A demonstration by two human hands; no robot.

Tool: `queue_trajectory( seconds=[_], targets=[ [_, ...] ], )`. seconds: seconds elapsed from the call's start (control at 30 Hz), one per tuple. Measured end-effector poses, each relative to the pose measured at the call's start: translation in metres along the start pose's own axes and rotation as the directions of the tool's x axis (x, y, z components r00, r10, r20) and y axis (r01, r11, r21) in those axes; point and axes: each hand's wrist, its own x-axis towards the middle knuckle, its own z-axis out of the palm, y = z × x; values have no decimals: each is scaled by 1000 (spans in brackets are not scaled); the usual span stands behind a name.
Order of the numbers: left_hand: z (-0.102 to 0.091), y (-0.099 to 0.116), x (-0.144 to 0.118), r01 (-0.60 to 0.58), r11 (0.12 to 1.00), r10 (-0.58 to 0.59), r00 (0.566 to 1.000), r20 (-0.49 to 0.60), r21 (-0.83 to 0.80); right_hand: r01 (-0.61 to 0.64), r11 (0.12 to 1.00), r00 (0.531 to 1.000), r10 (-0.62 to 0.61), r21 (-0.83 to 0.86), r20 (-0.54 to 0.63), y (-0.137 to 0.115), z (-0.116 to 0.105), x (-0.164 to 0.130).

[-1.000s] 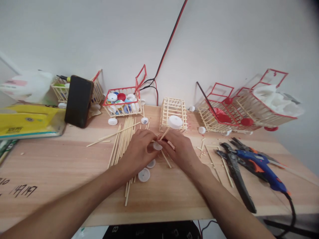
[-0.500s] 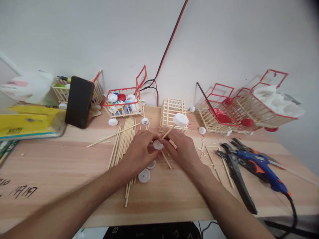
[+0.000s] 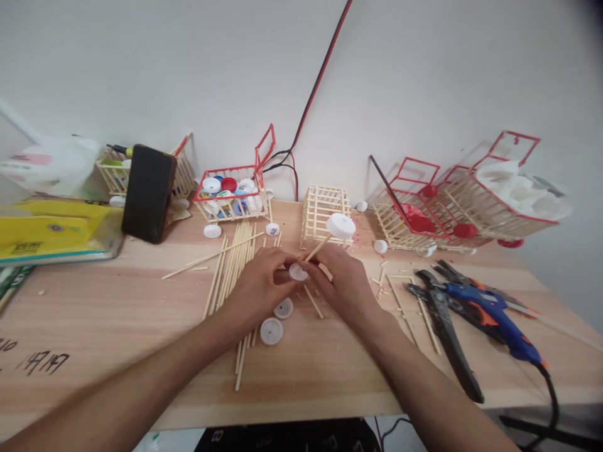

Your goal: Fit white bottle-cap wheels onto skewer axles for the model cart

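Above the middle of the table my two hands meet. My left hand [image 3: 264,279] is closed, its thumb and fingertips pinching a white bottle cap [image 3: 298,272]. With bent fingers my right hand [image 3: 343,280] grips a thin wooden stick [image 3: 316,248], which slants up and carries another white bottle cap [image 3: 341,226] at its top end. The lower cap touches the right fingertips close to the stick; whether the stick passes into it I cannot tell. Two loose white caps [image 3: 272,331] lie below my left hand, beside a bundle of wooden sticks [image 3: 240,257].
Behind my hands stands a bare stick frame [image 3: 325,210]. A stick cart [image 3: 230,194] full of caps is back left, a black phone [image 3: 149,193] beside it. On the right lie a blue glue gun [image 3: 490,314] and black-handled cutters [image 3: 445,333], with red-trimmed carts [image 3: 409,216] behind.
Both hands keep nearly the same place and grip. The lower cap has tilted slightly between the fingers, and the whole view has shifted a little.
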Motion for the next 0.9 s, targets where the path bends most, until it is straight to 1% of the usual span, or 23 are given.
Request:
queue_trajectory(
  seconds=[0.13, 0.43, 0.77, 0.9],
  targets=[
    [1, -2, 1, -3, 1000, 3, 1000, 15, 18, 1, 1000, 1000, -1, -12, 19, 1, 0, 0],
    [1, -2, 1, -32, 999, 32, 999, 5, 33, 8, 1000, 1000, -8, -23, 19, 2, 1, 0],
    [0, 0, 1, -23, 997, 21, 999, 25, 67, 16, 1000, 999, -15, -25, 39, 1, 0, -1],
    [0, -1, 1, -54, 994, 52, 998, 28, 91, 12, 999, 999, -11, -35, 53, 0, 0, 0]
  ],
)
